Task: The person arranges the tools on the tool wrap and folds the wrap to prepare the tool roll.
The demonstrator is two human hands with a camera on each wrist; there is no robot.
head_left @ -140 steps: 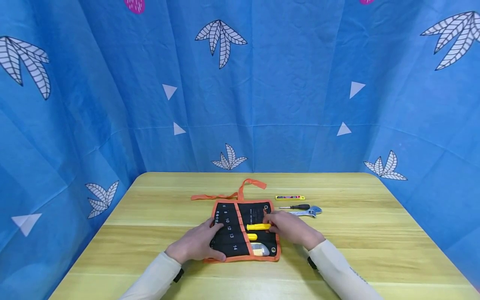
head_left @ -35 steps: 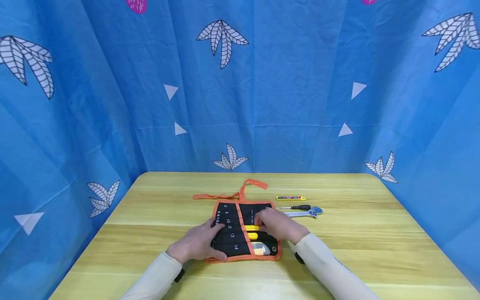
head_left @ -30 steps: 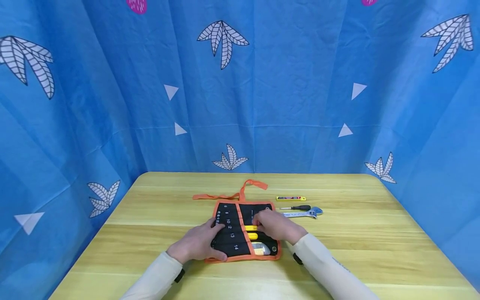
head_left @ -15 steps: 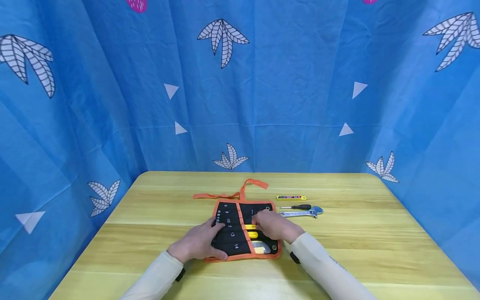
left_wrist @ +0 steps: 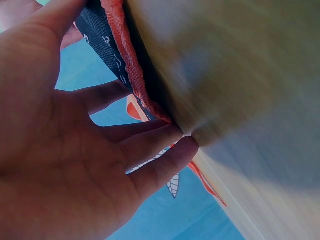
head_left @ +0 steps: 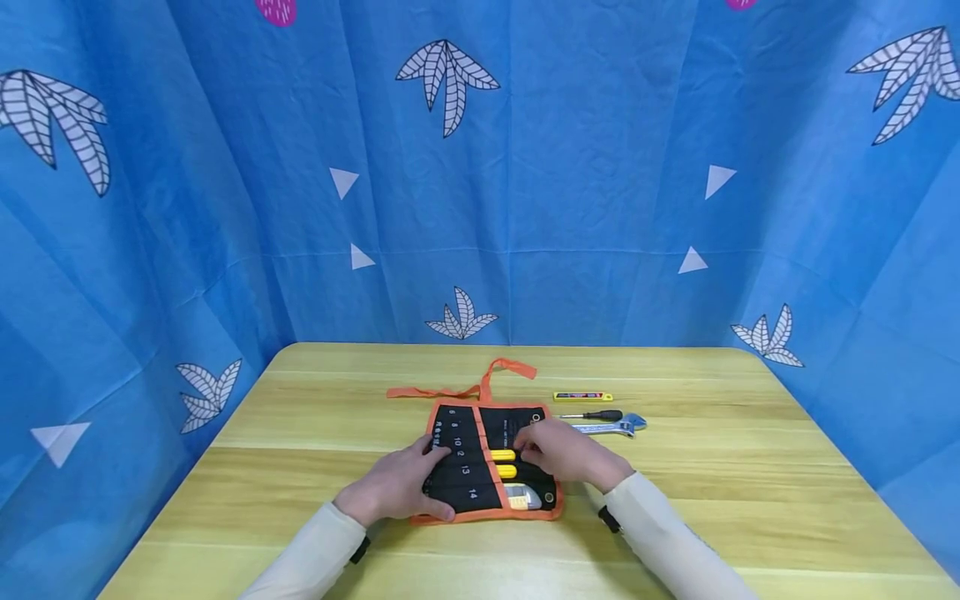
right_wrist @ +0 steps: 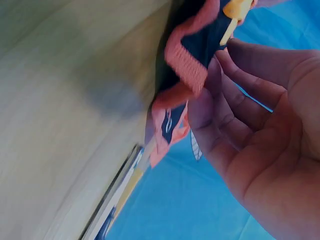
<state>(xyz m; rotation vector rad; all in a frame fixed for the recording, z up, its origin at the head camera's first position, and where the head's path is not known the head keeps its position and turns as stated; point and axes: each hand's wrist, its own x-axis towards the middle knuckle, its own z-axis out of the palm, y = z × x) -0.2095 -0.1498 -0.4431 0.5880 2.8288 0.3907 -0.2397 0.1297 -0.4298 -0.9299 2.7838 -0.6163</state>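
Observation:
A black tool pouch (head_left: 452,490) with orange edging lies unfolded on the table, size numbers printed on its left panel. My left hand (head_left: 397,483) rests on that panel's left part, fingers fairly straight and thumb near the front edge. Two yellow handles, an upper one (head_left: 502,455) and a lower one (head_left: 507,472), stick out of the pockets. Below them sits a grey-and-yellow tool end (head_left: 522,497). My right hand (head_left: 567,452) is just right of the upper handle, fingers loosely bent over the right panel. In the right wrist view its fingertips (right_wrist: 212,75) are beside the pouch's cloth, apart from the handle.
Right of the pouch lie an adjustable wrench (head_left: 618,426), a black-handled screwdriver (head_left: 603,415) and a flat yellow case (head_left: 582,397). An orange tie strap (head_left: 431,392) stretches out behind the pouch. A blue curtain (head_left: 585,292) hangs behind the table.
The right hand has pushed the upper yellow handle leftward, deeper into its pocket, then let go and drawn back slightly to the right. The left hand has stayed on the pouch.

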